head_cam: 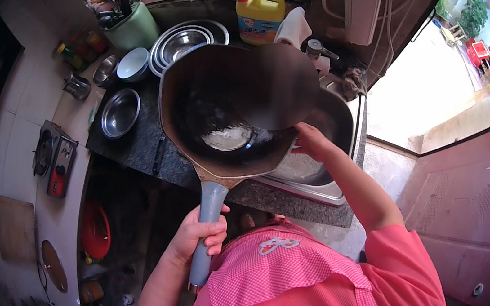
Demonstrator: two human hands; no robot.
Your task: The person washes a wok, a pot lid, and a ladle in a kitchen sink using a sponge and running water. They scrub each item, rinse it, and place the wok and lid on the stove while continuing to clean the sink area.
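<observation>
My left hand (204, 234) is wrapped around the grey handle of a dark wok (201, 112), which is raised over the counter and partly over the sink. The wok's inside looks wet, with a pale shiny patch at its bottom. My right hand (311, 141) is at the wok's right rim; its fingertips are partly hidden, so its hold is unclear. A blurred dark round area covers the upper right of the wok. Beneath and right of the wok lies a stainless steel sink (335, 192).
Steel basins (220, 29), white bowls (133, 64) and a steel bowl (121, 113) stand on the dark counter (131, 148). A yellow pump jug (261, 17) and the faucet (314, 47) stand behind the sink. A portable gas stove (55, 158) is at the left.
</observation>
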